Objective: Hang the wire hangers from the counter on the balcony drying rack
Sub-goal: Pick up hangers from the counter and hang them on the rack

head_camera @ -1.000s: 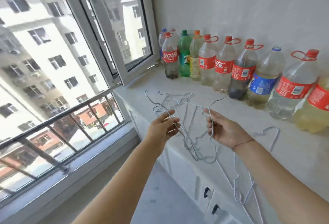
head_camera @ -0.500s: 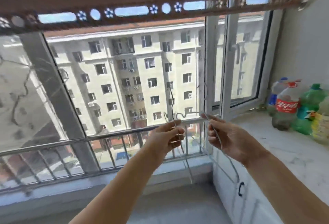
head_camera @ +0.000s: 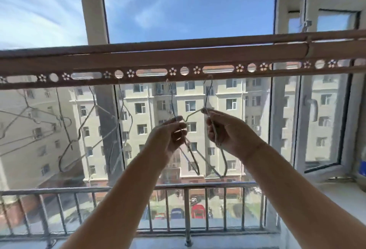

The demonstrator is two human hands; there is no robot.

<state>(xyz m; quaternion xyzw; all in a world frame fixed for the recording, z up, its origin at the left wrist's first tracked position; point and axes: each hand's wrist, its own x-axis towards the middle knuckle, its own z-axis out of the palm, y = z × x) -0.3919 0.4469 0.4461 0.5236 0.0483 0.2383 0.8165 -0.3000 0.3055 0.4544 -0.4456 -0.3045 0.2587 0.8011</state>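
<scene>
Centre frame: left hand (head_camera: 170, 137) and right hand (head_camera: 223, 130) each pinch wire hangers (head_camera: 191, 149), hooks raised toward the drying rack (head_camera: 178, 58) holes, seemingly just engaging; other hangers (head_camera: 79, 128) hang at left.

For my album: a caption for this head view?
Both hands lift wire hangers to the drying rack.

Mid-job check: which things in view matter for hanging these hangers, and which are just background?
Job:
- left hand and right hand, each gripping wire hangers
- drying rack with its hook holes
- hangers already hung, left side

Background:
- balcony railing
- open window
- counter with bottle at the frame edge
</scene>
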